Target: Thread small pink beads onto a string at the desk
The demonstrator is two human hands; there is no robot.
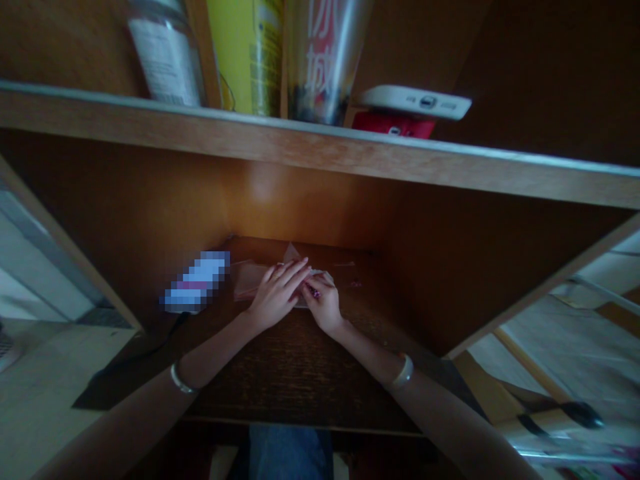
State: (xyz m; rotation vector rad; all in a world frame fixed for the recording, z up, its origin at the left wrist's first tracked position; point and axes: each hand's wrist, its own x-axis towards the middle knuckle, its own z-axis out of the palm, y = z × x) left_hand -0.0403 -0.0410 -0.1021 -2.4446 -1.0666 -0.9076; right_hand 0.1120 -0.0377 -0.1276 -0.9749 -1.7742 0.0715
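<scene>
Both my hands meet near the back of a dark wooden desk. My left hand lies with its fingers stretched flat over a small clear plastic packet. My right hand is curled beside it, fingers pinched on a tiny pink item that I cannot make out. Each wrist wears a pale bangle.
A blurred-out device with a dark cable lies left of my hands. A shelf overhead carries a jar, a yellow container, a printed pouch and a white device. Wooden side panels enclose the desk.
</scene>
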